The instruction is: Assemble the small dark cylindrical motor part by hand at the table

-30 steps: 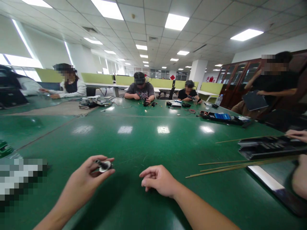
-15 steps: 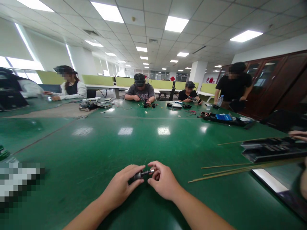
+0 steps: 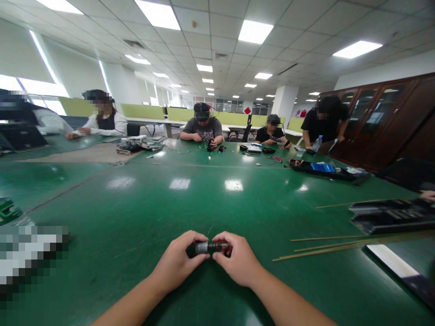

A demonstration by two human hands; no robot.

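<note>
Close to the near edge of the green table, my left hand (image 3: 176, 260) is closed around the dark end of a small grey-and-black cylinder with a thin shaft (image 3: 202, 247). The cylinder lies nearly level between my hands, its shaft pointing right. My right hand (image 3: 242, 260) has its thumb and fingers curled around the shaft's tip, partly hiding it. What exactly the part belongs to cannot be made out.
Thin yellowish rods (image 3: 326, 249) and black metal channels (image 3: 387, 216) lie to the right, beside a flat white-and-dark device (image 3: 396, 262). A blurred box-like item (image 3: 30, 253) sits at left. Several people work around the far side of the green table (image 3: 142, 203).
The cylinder has turned more level and shows more of its grey body. My right fingers have closed further over the shaft's tip. The view has shifted slightly left.
</note>
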